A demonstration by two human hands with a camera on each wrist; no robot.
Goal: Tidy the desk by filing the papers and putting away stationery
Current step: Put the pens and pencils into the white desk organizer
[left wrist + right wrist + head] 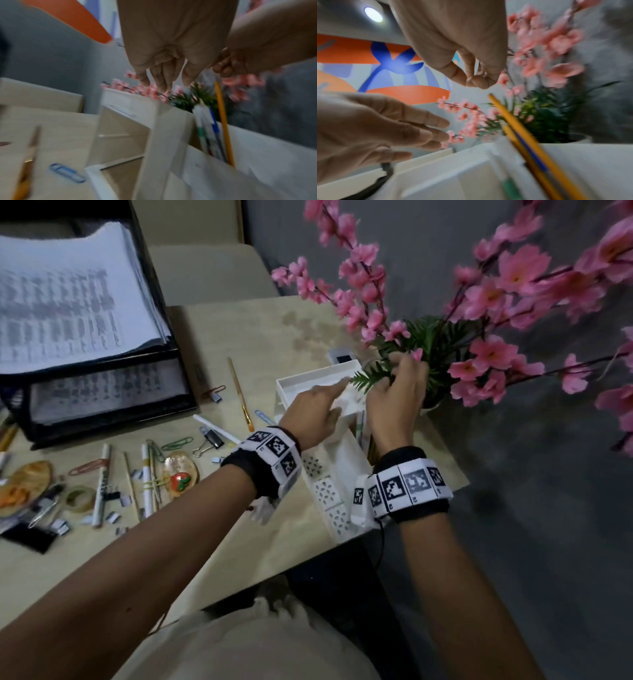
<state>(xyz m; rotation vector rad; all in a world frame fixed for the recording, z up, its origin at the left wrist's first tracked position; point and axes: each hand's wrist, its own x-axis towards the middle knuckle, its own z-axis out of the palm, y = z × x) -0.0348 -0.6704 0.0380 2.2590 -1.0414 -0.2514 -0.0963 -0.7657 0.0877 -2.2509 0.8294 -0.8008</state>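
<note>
A white desk organizer [339, 470] [154, 135] [471, 169] stands at the desk's right end, with a yellow pencil [223, 121] [522, 128] and pens upright in its compartment. My left hand [318, 405] [163, 81] hovers over the organizer's open top tray with straight fingers and holds nothing. My right hand [397, 392] [476, 79] is just above the pencil tips, thumb and fingertips pinched together on nothing visible. Loose on the desk lie a paintbrush [241, 395], a white pen [215, 428], a binder clip [210, 440], markers [101, 484] and paper clips.
A black stacked tray [102, 412] holding printed papers [68, 302] sits at the back left. A pot of pink blossoms and green fronds [479, 302] crowds the organizer's far side, touching my right hand. A tape roll [79, 498] and a shell dish [180, 474] lie left.
</note>
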